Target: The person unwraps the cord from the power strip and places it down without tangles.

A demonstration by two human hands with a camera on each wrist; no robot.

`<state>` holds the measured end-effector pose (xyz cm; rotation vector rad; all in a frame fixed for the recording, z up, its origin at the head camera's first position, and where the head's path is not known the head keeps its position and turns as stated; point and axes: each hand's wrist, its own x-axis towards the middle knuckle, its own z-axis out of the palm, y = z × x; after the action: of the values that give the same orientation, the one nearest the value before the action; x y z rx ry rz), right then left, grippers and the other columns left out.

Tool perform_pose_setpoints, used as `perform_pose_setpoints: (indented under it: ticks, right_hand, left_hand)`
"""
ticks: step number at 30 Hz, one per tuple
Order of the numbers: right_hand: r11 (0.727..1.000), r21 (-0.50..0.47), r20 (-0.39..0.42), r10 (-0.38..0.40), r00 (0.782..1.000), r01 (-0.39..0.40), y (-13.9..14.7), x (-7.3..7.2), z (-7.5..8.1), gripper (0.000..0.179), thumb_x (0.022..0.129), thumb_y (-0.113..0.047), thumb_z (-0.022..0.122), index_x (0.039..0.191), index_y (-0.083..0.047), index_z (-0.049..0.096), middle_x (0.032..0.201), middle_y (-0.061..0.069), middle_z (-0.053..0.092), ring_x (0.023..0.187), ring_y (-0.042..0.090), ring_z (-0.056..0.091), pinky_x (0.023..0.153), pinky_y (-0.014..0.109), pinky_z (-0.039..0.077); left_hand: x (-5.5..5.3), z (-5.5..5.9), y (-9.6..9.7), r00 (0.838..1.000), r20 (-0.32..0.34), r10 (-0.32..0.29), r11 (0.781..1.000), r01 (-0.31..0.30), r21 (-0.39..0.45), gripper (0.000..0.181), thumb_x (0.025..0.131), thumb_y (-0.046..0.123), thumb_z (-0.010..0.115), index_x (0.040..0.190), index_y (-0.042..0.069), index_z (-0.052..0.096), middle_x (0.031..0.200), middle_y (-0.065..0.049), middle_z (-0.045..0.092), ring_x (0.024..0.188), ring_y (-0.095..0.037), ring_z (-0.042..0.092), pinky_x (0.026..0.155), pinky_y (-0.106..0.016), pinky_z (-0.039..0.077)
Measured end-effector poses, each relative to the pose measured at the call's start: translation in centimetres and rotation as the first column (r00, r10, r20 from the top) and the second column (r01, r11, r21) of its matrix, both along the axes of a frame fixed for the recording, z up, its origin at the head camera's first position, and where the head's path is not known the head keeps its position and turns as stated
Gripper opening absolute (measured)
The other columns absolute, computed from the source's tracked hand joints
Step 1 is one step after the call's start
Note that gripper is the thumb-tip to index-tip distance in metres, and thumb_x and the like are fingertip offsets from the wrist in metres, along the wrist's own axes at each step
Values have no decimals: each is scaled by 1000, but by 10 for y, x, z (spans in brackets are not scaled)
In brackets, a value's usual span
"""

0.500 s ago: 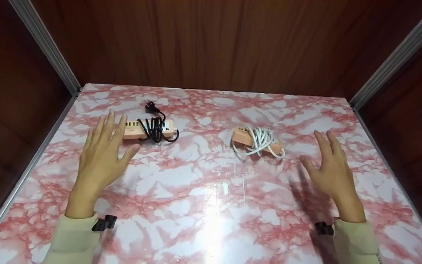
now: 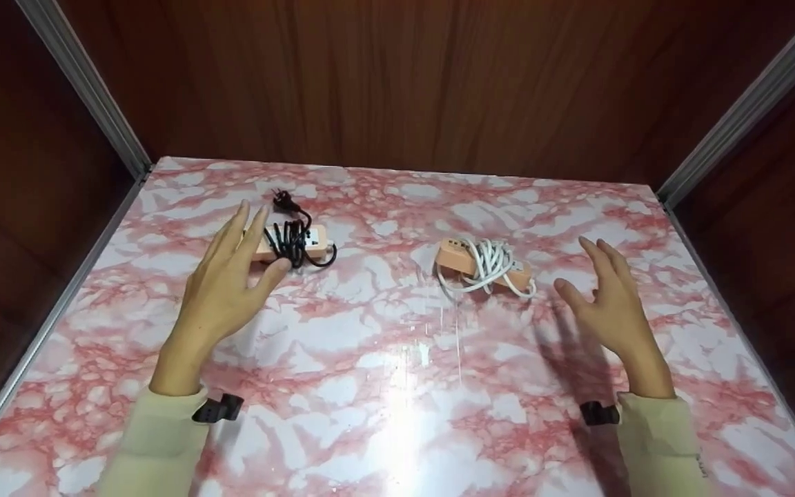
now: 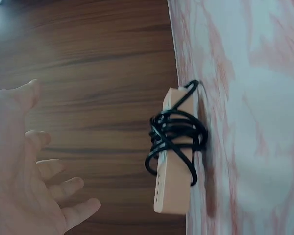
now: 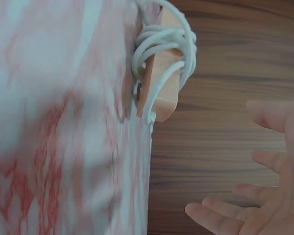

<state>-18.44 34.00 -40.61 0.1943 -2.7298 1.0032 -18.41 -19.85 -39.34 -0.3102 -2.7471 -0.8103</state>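
On the left of the table lies an orange power strip (image 2: 259, 252) with its black cord (image 2: 292, 243) wound round it; the black plug (image 2: 285, 201) points to the back. My left hand (image 2: 225, 286) hovers in front of this strip, covering its left end in the head view, fingers extended and holding nothing. Right of centre lies a second orange power strip (image 2: 456, 257), wrapped in a white cord (image 2: 491, 262). To its right, my right hand (image 2: 611, 307) is raised above the table with fingers spread and nothing held. The left wrist view shows a gap between the left hand (image 3: 24, 166) and its strip.
Both strips lie on a red-and-white marbled table (image 2: 342, 331). A brown wood-grain panel (image 2: 397, 83) closes off the back, with more panels at both sides along metal rails (image 2: 87, 83). Bright glare falls on the table's front middle.
My left hand has moved right, towards the strip with the black cord. My right hand has shifted slightly left, towards the other strip. Both strips stay where they were.
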Motion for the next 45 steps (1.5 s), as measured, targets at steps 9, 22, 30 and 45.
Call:
perform_pose_setpoints:
  ticks: [9, 22, 30, 45]
  right_hand:
    - [991, -122, 27, 55, 998, -52, 3, -12, -6, 77, 103, -26, 72, 168, -19, 32, 168, 22, 28, 140, 56, 45, 103, 70, 49]
    - [962, -271, 127, 32, 991, 4, -8, -28, -10, 70, 103, -32, 71, 164, -16, 40, 164, 22, 30, 144, 49, 48, 82, 8, 50]
    - [953, -303, 160, 32, 987, 18, -10, -36, -11, 66, 103, -29, 72, 161, -13, 44, 167, 20, 29, 144, 48, 48, 83, 12, 52]
    - [918, -396, 213, 86, 973, 6, -16, -45, -26, 68, 102, -28, 74, 160, -10, 43, 171, 13, 28, 147, 45, 45, 85, 22, 59]
  left_hand:
    - [-15, 0, 20, 998, -48, -46, 993, 51, 103, 74, 106, 58, 57, 170, 36, 25, 177, -2, 20, 158, -43, 26, 116, -79, 26]
    - [-29, 2, 59, 986, -73, -150, 962, 163, 219, 69, 107, 54, 57, 167, 27, 37, 170, -5, 36, 157, -33, 31, 123, -63, 29]
    - [-33, -3, 76, 984, -46, -170, 957, 176, 231, 68, 107, 53, 57, 166, 26, 38, 168, -5, 39, 155, -33, 35, 121, -65, 30]
    - [-39, -14, 113, 970, -58, -234, 939, 242, 246, 65, 107, 48, 60, 164, 23, 42, 163, -7, 46, 151, -31, 42, 122, -57, 34]
